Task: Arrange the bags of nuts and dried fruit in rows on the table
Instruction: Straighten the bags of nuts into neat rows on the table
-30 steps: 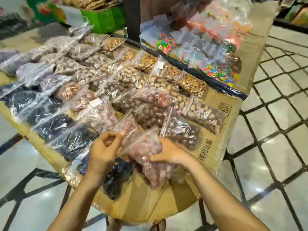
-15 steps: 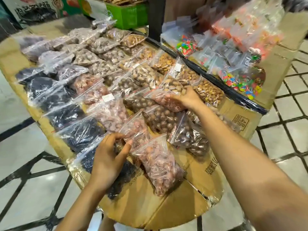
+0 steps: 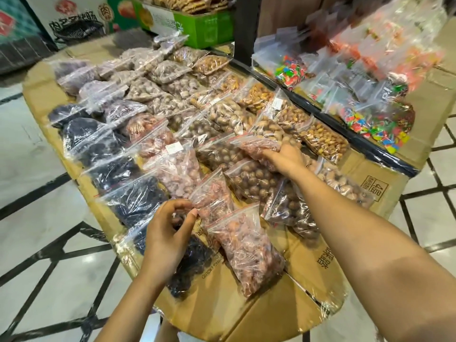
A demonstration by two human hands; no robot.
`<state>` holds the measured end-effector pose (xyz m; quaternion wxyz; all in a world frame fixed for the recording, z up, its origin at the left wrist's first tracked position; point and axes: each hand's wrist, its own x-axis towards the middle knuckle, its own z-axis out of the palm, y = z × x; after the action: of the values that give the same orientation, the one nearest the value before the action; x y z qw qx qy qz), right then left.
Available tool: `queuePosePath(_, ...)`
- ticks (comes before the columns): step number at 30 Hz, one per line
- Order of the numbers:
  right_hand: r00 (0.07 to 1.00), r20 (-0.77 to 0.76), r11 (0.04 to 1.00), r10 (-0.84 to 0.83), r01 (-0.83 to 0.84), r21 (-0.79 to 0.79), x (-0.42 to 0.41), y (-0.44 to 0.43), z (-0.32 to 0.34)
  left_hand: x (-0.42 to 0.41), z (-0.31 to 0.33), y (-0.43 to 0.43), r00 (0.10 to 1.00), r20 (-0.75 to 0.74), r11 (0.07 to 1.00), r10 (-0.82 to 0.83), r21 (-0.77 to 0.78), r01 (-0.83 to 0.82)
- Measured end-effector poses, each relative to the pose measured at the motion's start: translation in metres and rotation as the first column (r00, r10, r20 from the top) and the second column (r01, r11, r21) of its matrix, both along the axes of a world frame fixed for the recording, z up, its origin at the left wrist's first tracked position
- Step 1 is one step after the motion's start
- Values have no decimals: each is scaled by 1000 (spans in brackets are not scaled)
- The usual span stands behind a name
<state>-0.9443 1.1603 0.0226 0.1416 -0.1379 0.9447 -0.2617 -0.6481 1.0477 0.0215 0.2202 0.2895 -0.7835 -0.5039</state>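
Reaching over a cardboard-covered desk (image 3: pixel 308 287), a person works on bags already lying mostly in slanting rows: dark dried fruit (image 3: pixel 133 201) left, nuts (image 3: pixel 254 180) right. The left hand (image 3: pixel 167 233) pinches the corner of a small pinkish bag (image 3: pixel 213 196); the right hand (image 3: pixel 286 157) curls on a reddish bag (image 3: pixel 259 149) lying askew mid-desk. Seemingly only these near-end bags need straightening.

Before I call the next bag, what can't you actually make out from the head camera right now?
- Right hand: rests on a pink bag; its fingers hide whether it grips.
- Left hand: fingertips at a small pink bag; the pinch is unclear.
- Price labels: too small to read.
- Candy bags: motion-blurred at the top right.
- Dark bag: partly behind the left hand.
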Motion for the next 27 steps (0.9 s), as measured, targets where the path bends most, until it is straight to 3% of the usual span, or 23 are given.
queuePosePath(6,984,168,912,-56,119,-392,16,17,8,0,-2,-3,999,36,998,-13,-64,15)
queuePosePath(12,989,-119,825,-92,9,-565,84,68,32,-6,0,-1,984,161,922,-70,-365,125)
queuePosePath(14,973,-196,807,-120,-20,-590,120,93,23,-8,-3,1,980,165,904,-110,-394,168)
queuePosePath(16,965,-233,816,-121,-37,-577,153,119,-2,-10,-2,6,977,154,911,-145,-365,192)
queuePosePath(20,980,-191,933,-65,-8,-358,214,157,-63,-13,-2,20,961,144,897,-237,-346,273)
queuePosePath(22,989,-141,949,-45,-2,-314,233,165,-80,-16,-4,29,937,204,883,-283,-326,338)
queuePosePath(27,975,-218,974,-35,-15,-225,243,171,-81,-29,-9,54,869,337,772,-362,-415,482)
